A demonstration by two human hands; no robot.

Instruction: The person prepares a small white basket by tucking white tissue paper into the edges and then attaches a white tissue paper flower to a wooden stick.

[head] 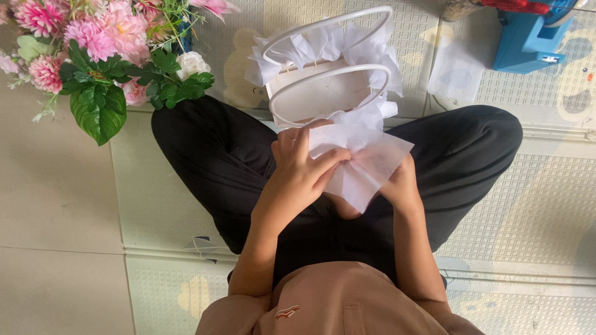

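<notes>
Sitting cross-legged on a patterned foam floor mat [546,205], the person holds a sheet of white tissue paper [366,164] over the lap with both hands. Nearest the body, the left hand [301,170] lies across the sheet's left half, fingers curled over its top edge and pinching it closed. The right hand [400,186] sits under the sheet's right side, mostly hidden by the paper; its fingers seem clamped on the lower right edge, though the grip itself cannot be made out. The sheet spreads between the two hands, its long axis running from upper left to lower right, one corner hanging down toward the lap.

Just beyond the hands, touching the knees, stands a white gift bag [310,93] with two looped white handles [329,74]; more tissue ruffles out along its rim. The held sheet's upper edge meets the tissue at the bag's near side, so the bag lies straight ahead of both hands, about equally close to each.

Farther off, a bunch of pink and white artificial flowers [105,49] lies to the left, well apart, and a blue plastic object [528,37] to the far right.
</notes>
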